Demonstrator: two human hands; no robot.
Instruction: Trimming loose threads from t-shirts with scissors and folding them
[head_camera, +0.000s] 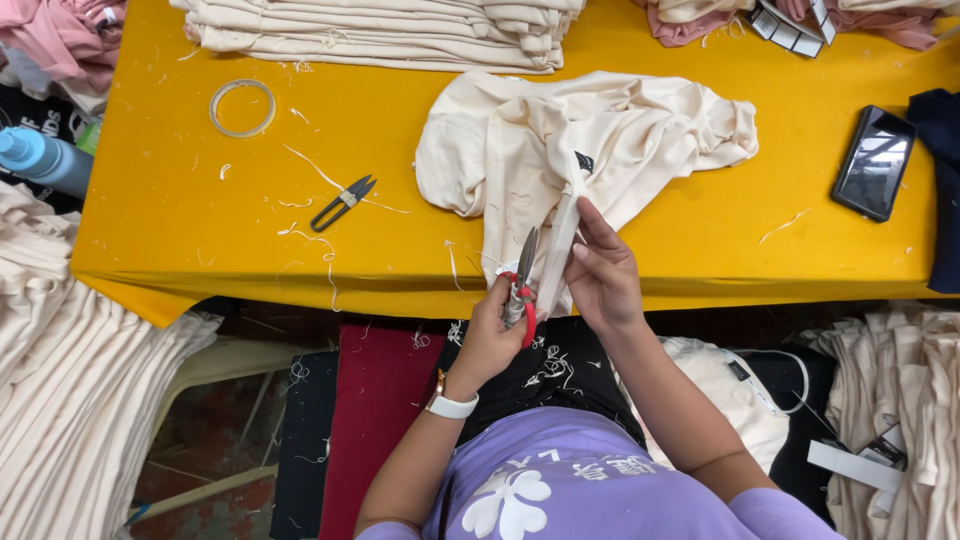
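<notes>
Two bare hands over the yellow bench (180, 200) edge: left hand (492, 335) gripping red-handled scissors (521, 285), right hand (600, 275) fingers pinching taut a cream cotton garment (560, 140) seam for trimming.

The left hand (490, 335) hides the red snips' (521, 285) handles; the folded cream stack (380, 30) and blue bottle (40, 160) run off frame.
</notes>
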